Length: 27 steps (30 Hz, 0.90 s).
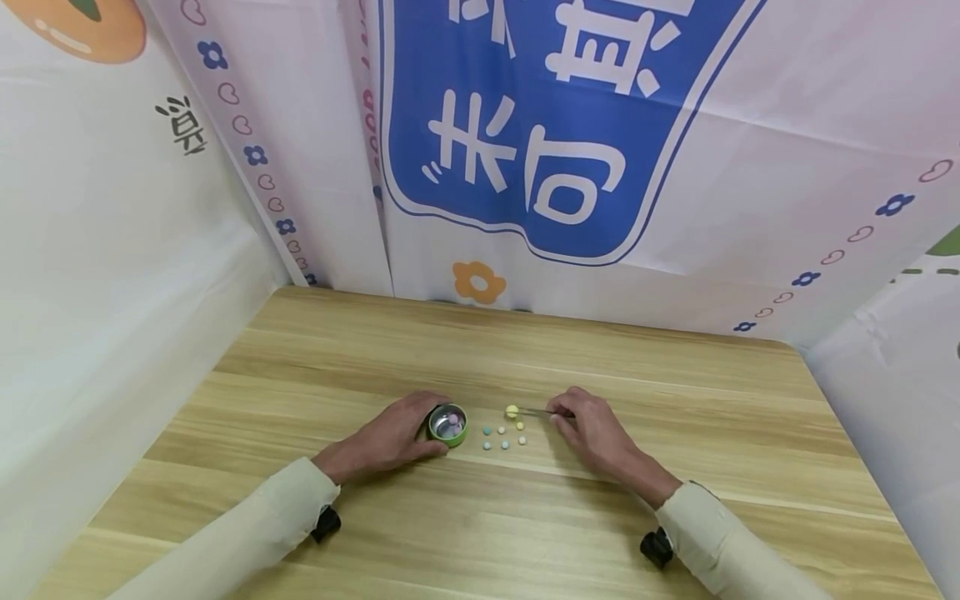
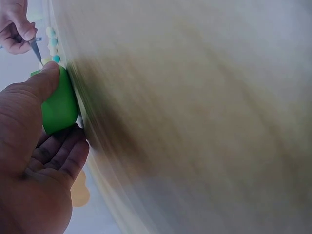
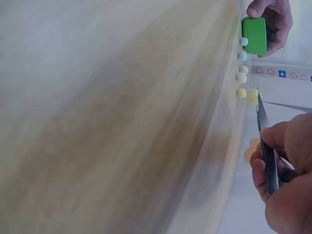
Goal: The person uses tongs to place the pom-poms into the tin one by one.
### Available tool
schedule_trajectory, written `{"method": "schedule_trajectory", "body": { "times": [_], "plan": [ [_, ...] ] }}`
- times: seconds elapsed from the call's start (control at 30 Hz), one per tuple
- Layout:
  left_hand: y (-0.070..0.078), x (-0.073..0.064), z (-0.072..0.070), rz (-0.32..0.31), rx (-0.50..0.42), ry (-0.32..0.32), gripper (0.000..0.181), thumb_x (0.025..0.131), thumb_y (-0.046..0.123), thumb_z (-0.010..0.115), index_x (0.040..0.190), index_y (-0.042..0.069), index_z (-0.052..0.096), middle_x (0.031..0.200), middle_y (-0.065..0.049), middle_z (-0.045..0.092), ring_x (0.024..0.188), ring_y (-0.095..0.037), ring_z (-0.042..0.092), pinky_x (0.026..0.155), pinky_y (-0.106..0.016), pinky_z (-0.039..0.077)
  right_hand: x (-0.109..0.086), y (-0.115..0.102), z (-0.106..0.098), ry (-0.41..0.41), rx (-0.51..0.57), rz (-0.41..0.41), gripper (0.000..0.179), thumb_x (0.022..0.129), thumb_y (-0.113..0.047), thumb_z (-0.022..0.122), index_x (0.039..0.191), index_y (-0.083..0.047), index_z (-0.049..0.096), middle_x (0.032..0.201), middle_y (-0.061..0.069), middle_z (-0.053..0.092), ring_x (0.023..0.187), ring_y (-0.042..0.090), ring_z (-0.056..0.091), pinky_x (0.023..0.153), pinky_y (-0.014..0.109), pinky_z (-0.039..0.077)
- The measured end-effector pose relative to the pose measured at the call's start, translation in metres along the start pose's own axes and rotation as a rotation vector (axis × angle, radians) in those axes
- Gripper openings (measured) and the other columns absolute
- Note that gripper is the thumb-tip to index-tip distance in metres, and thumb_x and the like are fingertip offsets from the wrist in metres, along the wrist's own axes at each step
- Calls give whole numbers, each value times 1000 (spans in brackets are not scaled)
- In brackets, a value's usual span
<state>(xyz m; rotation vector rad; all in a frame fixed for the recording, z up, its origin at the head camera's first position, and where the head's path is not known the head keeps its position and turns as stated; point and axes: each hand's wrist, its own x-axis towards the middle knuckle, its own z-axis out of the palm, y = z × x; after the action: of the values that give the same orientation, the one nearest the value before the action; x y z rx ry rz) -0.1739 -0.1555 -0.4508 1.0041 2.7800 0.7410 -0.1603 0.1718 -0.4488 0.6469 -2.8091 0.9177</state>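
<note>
My left hand (image 1: 397, 433) curls its thumb and fingers round a small round green tin (image 1: 455, 443) standing on the wooden table. Inside the tin's silver interior lie pinkish-purple beads (image 1: 453, 420). My right hand (image 1: 596, 429) pinches metal tweezers (image 3: 269, 163), which point left toward the tin. At the tweezers' tips is a yellow bead (image 3: 253, 96), apparently lifted off the tabletop in the right wrist view. Between tin and right hand lie several small beads, among them a teal bead (image 1: 487, 431), another yellow bead (image 1: 520, 426) and a light blue bead (image 1: 505, 445).
The wooden table (image 1: 420, 533) extends to both sides of the hands. Behind it hangs a white printed sheet (image 1: 637, 292) with a blue panel, and another white sheet (image 1: 112, 275) borders the left side. Black wrist devices (image 1: 657, 548) sit under both sleeves.
</note>
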Motion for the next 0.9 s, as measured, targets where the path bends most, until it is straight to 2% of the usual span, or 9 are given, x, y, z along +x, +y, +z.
{"method": "schedule_trajectory", "body": {
  "times": [0.5, 0.9],
  "plan": [
    [1, 1, -1, 14, 7, 0, 64, 84, 30, 79, 135, 2, 51, 130, -14, 60, 123, -28, 56, 104, -46, 47, 6, -12, -2, 3, 13, -20, 8, 92, -6, 68, 99, -5, 72, 95, 3, 67, 86, 12, 64, 75, 27, 57],
    [2, 1, -1, 0, 6, -4, 64, 84, 29, 79, 135, 1, 51, 130, -14, 60, 123, -28, 57, 104, -46, 47, 11, -20, -2, -9, 17, -37, 7, 92, -6, 67, 98, -5, 72, 95, 2, 66, 86, 11, 63, 75, 27, 56]
  ]
}}
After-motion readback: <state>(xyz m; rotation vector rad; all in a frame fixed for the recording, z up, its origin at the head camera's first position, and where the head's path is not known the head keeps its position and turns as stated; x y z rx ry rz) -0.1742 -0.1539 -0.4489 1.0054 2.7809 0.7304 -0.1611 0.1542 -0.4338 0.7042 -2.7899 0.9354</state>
